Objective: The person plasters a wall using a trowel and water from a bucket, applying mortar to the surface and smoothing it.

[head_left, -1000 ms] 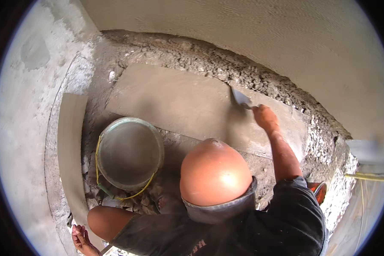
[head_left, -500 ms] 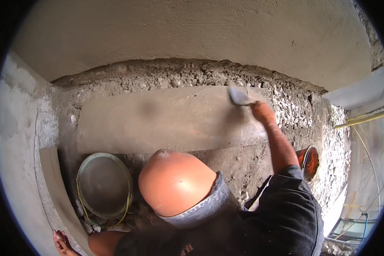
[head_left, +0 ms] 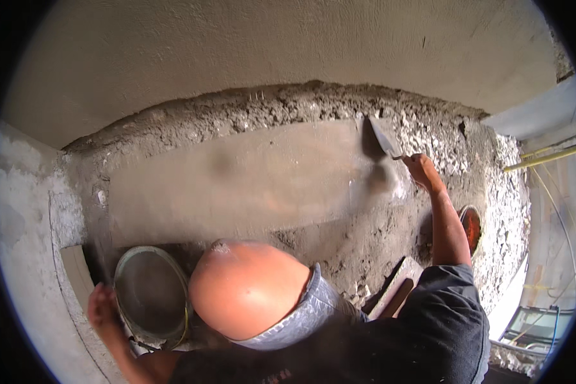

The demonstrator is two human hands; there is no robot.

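Note:
My right hand [head_left: 427, 173] is closed around the handle of a pointed trowel [head_left: 381, 137]. The trowel's blade is over the right end of a long, smooth grey-brown slab [head_left: 237, 185], near its far corner. I cannot tell whether the blade touches the surface. My left hand [head_left: 102, 307] is beside the left rim of a round bucket [head_left: 187, 281]. Motion blurs its fingers, so their grip is unclear. Greyish material shows inside the bucket. My bare knee [head_left: 253, 288] is bent between the bucket and the slab's near edge.
Rough rubble [head_left: 429, 137] borders the slab at the far side and right. A smooth plastered wall [head_left: 288, 45] rises beyond. On the right lie a float-like board [head_left: 395, 285] and a reddish container [head_left: 471, 229]. A pale wall [head_left: 22, 224] stands at left; a yellow pipe [head_left: 544, 159] at far right.
My left hand has left the wall's lower edge and come up beside the bucket. My right hand has moved right with the trowel, whose blade has turned. The float-like board shows more fully.

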